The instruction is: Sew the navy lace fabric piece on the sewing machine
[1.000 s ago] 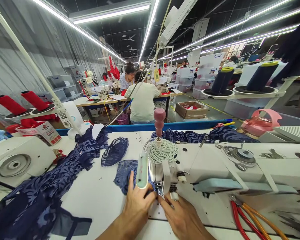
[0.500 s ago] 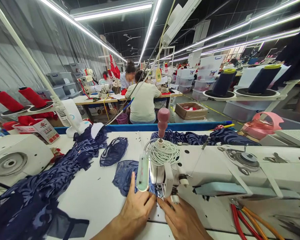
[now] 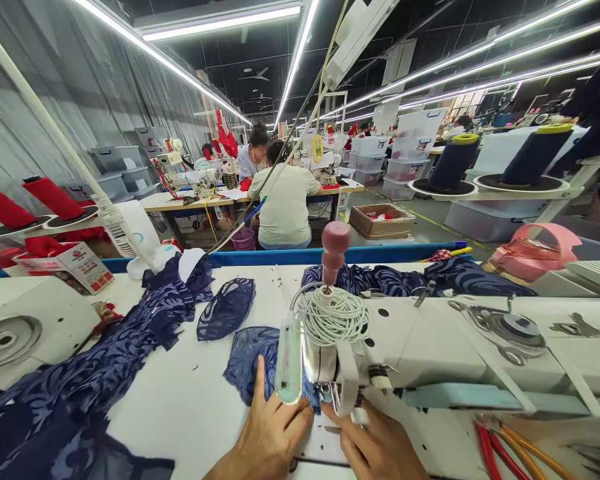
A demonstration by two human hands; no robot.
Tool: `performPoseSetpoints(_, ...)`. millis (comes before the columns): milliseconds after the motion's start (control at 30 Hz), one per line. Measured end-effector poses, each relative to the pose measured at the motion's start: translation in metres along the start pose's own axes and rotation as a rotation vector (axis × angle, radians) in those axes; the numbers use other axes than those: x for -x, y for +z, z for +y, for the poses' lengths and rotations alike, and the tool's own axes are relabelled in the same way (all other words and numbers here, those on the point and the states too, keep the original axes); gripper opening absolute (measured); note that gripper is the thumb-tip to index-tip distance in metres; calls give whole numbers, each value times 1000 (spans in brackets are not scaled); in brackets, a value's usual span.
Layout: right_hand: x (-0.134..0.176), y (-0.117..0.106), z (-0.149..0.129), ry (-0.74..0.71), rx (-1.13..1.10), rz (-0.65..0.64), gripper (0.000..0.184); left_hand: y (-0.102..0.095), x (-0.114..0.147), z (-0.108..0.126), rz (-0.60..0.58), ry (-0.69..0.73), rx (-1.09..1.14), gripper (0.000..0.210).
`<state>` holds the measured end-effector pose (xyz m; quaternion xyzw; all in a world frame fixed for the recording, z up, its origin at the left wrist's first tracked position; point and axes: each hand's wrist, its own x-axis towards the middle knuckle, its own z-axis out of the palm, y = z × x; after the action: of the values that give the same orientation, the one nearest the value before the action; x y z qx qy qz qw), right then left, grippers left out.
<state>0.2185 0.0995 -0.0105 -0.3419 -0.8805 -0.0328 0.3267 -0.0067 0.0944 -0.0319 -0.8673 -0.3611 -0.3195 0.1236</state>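
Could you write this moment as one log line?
left hand: at navy lace piece | right hand: beside presser foot | second lace piece: on white tabletop

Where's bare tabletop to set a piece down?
Widest: the tabletop between the lace pile and the left hand, nearly bare. Narrower, with specks: between the upper lace piece and the sewing machine. Crowded: at the presser foot, with the lower lace piece and right hand close.
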Motion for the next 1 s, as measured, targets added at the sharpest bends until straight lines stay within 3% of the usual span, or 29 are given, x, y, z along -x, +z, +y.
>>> performPoseSetpoints(133,3,4,0,-31,104,-77,44,0,1,-2,-25,19,-32,30)
performPoseSetpoints(267,9,5,4,11,-30,-36,34,0,0,-2,-74,14,-34,27)
performPoseSetpoints(400,11,6,7,36,-71,-34,33,-6,-6,-4,-123,-48,-51,37)
performPoseSetpoints(567,10,10,8,61,-86,-8,33,-21,-18,-9,-188,2,-93,50)
performPoseSetpoints(800,14,14,10,84,-66,-16,34,-21,-21,-10,-268,-50,-35,61)
performPoseSetpoints(1000,11,11,10,87,-83,-8,33,-25,-25,-10,-265,-47,-42,44)
